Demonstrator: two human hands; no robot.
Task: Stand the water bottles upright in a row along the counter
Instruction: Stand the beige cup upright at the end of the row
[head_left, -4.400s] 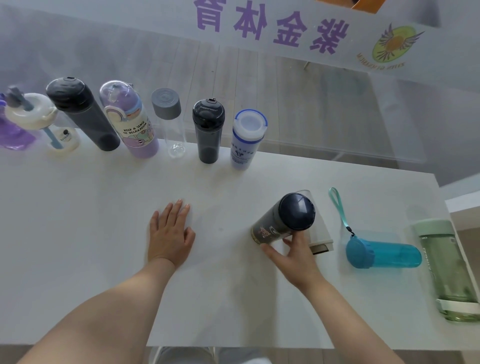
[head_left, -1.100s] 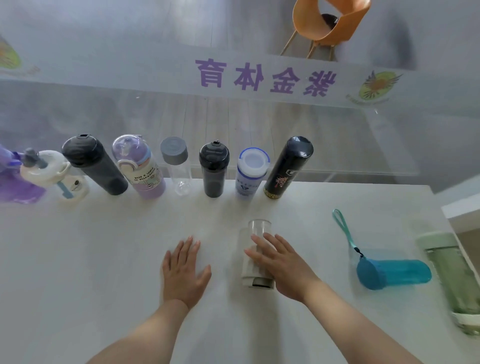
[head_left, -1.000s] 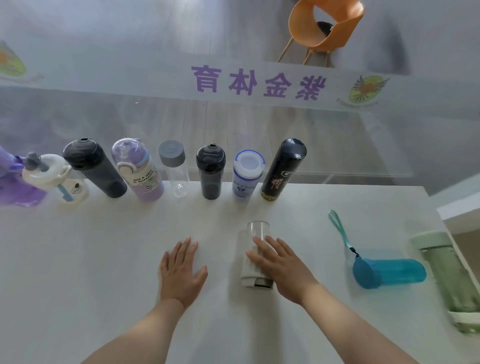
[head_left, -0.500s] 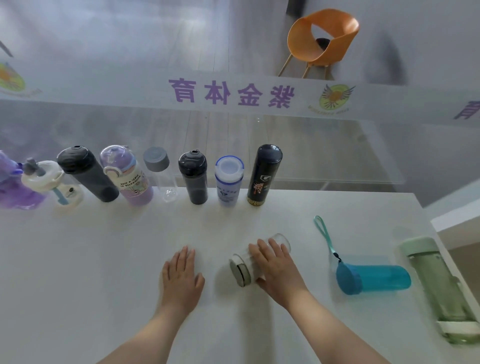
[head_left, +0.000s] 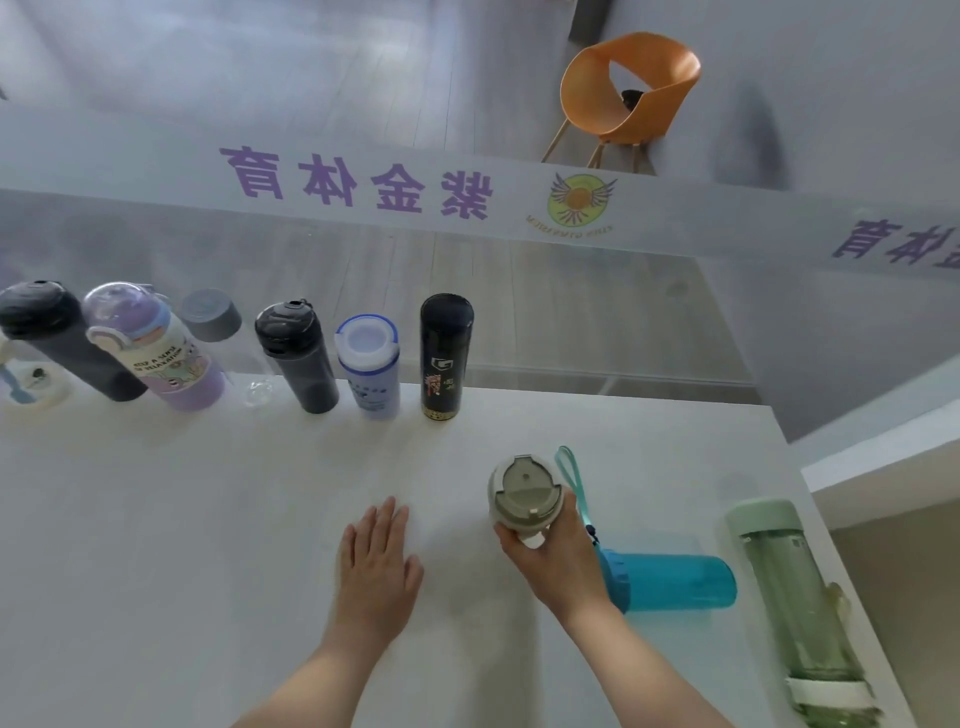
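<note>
The right hand (head_left: 553, 558) grips a clear bottle (head_left: 525, 498) with a beige lid, its fingers curled round the body just under the lid; the bottle stands on end with the lid facing up toward the camera, near the middle of the white table (head_left: 156, 519), though whether its base touches the table is hidden by the hand. The left hand (head_left: 376, 564) rests flat on the table, palm down, fingers straight and close together, holding nothing, a little to the left of the held bottle. Along the far edge of the table a row of bottles stands upright: a dark grey bottle (head_left: 57, 343), a purple bottle (head_left: 156, 348) with a printed label, a clear bottle with a grey cap (head_left: 213, 314), a black sports bottle (head_left: 296, 356), a white bottle with a blue rim (head_left: 370, 364) and a black flask (head_left: 444, 356) at the right end of the row. Part of a cream bottle (head_left: 26, 387) shows at the left edge of the view. To the right of the right hand a blue bottle (head_left: 670, 582) lies on its side, its teal strap (head_left: 571, 480) running back past the held bottle. Farther right a green bottle (head_left: 795, 597) lies along the table's right edge. Beyond the table are a glass panel with purple lettering (head_left: 358, 182) and an orange chair (head_left: 628, 91).
</note>
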